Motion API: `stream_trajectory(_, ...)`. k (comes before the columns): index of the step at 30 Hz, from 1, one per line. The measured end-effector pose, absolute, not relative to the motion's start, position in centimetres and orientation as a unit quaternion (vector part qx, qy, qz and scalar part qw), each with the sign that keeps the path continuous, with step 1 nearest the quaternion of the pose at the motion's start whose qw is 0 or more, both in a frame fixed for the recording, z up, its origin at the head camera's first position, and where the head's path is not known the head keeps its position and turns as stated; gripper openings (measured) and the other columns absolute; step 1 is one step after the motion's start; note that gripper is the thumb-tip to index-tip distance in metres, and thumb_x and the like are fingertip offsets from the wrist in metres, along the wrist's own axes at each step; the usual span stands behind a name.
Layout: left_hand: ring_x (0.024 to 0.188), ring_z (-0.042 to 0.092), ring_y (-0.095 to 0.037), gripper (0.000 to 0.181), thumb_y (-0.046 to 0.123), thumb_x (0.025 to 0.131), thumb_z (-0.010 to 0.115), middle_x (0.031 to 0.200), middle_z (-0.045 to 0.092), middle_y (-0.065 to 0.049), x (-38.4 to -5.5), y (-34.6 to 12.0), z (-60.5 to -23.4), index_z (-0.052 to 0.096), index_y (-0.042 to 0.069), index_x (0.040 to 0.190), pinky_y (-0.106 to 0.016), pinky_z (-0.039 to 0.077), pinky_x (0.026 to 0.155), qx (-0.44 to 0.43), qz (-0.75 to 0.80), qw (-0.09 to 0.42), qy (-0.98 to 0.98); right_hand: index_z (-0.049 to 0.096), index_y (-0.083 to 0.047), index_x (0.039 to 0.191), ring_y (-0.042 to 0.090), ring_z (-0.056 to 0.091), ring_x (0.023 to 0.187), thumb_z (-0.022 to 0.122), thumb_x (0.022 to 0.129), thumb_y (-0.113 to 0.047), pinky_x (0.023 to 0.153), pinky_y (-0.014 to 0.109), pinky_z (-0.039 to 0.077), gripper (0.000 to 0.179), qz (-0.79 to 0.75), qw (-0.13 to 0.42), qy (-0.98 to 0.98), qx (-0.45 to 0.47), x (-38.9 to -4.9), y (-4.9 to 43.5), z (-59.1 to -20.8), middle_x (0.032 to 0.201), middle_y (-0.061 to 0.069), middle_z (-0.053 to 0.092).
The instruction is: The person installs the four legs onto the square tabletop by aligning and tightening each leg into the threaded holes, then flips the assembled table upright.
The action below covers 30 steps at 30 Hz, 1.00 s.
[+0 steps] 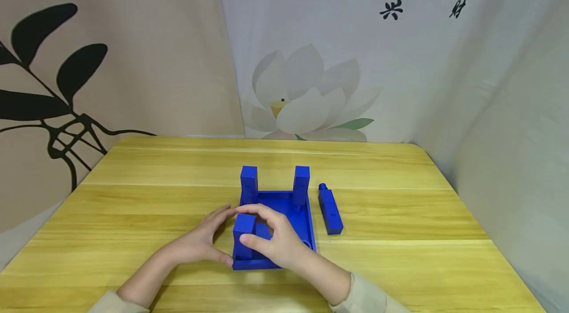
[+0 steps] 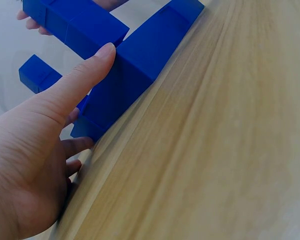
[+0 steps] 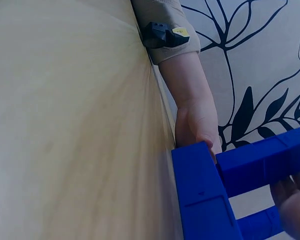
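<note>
A square blue tray (image 1: pixel 284 198) with a raised rim lies on the table. Blue square posts stand upright at its corners: the back left post (image 1: pixel 249 178), the back right post (image 1: pixel 301 180) and the front left post (image 1: pixel 243 234). My right hand (image 1: pixel 281 241) grips the front left post, thumb on the near side and fingers curved behind. Along the tray's left side my left hand (image 1: pixel 202 240) holds it, its thumb (image 2: pixel 97 62) at the near corner and its other fingers farther back. My right hand partly hides the tray's front right corner.
A loose blue post (image 1: pixel 331 210) with a round peg at one end lies on the wooden table (image 1: pixel 400 194), right of the tray. A printed cloth (image 1: pixel 169 46) hangs behind the table.
</note>
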<state>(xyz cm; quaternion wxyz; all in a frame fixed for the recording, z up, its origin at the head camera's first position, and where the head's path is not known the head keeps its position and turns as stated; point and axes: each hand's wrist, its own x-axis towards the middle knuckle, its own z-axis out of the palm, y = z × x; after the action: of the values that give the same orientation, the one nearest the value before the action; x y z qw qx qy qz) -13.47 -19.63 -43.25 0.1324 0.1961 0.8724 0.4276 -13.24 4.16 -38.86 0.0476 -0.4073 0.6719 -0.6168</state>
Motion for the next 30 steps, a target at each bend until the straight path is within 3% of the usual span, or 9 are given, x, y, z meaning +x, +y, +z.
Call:
stream_trajectory(5,0.139,0.007,-0.048,0.117,0.045,0.061,0.088,0.156,0.009,-0.022,-13.51,-19.62,-43.35,0.025,0.007,0.151,-0.072,0.013,0.101,0.195,0.423,0.129,0.875,0.048,0.003,0.133,0.022,0.05,0.121,0.052,0.099,-0.018,0.098,0.037,0.043,0.04,-0.613,0.04,0.645,-0.454,-13.65,4.45,-39.25,0.129,0.014,0.056)
stream_trajectory(10,0.138,0.006,-0.049,0.116,0.044,0.062,0.088,0.156,0.009,-0.022,-13.41,-19.58,-43.17,0.025,0.006,0.151,-0.073,0.013,0.1,0.194,0.422,0.132,0.876,0.048,0.008,0.131,0.023,0.049,0.123,0.048,0.101,-0.015,0.098,0.038,0.043,0.038,-0.618,0.044,0.63,-0.468,-13.82,4.52,-39.3,0.129,0.023,0.053)
stream_trajectory(19,0.138,0.006,-0.049,0.112,0.045,0.062,0.087,0.155,0.009,-0.025,-13.51,-19.6,-43.21,0.028,0.009,0.15,-0.073,0.013,0.1,0.202,0.424,0.127,0.873,0.051,0.007,0.128,0.02,0.053,0.115,0.053,0.099,-0.016,0.094,0.036,0.046,0.036,-0.622,0.04,0.638,-0.452,-13.84,4.35,-39.01,0.125,0.025,0.055)
stream_trajectory(24,0.138,0.006,-0.05,0.109,0.044,0.063,0.087,0.155,0.008,-0.026,-13.54,-19.61,-43.21,0.029,0.015,0.15,-0.076,0.013,0.098,0.206,0.426,0.127,0.872,0.051,0.005,0.125,0.02,0.052,0.116,0.059,0.097,-0.022,0.098,0.038,0.044,0.04,-0.632,0.051,0.644,-0.428,-13.94,4.32,-39.02,0.122,0.025,0.055)
stream_trajectory(30,0.138,0.007,-0.05,0.105,0.043,0.064,0.087,0.153,0.01,-0.028,-13.62,-19.64,-43.38,0.032,0.016,0.149,-0.074,0.015,0.099,0.221,0.435,0.119,0.865,0.05,0.006,0.122,0.021,0.053,0.116,0.064,0.094,-0.027,0.102,0.038,0.04,0.046,-0.656,0.068,0.635,-0.402,-13.94,4.11,-38.95,0.118,0.022,0.055)
